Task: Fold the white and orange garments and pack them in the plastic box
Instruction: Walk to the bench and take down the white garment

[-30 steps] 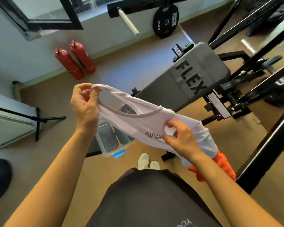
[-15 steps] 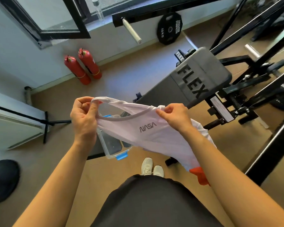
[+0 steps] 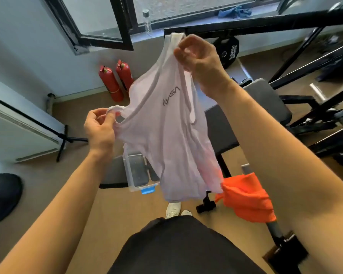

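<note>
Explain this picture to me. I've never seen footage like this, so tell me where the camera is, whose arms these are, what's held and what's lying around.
There is no machine here. One wide-angle camera is worn on a person's head and looks down, so the two bare arms are the wearer's own. The left hand pinches one shoulder strap of a white NASA tank top; the right hand pinches the other strap, raised higher, so the top hangs tilted in the air. Behind it a clear plastic box with a blue latch appears to stand open on a weight bench. An orange garment lies crumpled at the bench's near side. Further off, two red fire extinguishers stand by the wall and a bottle stands on the windowsill.
</note>
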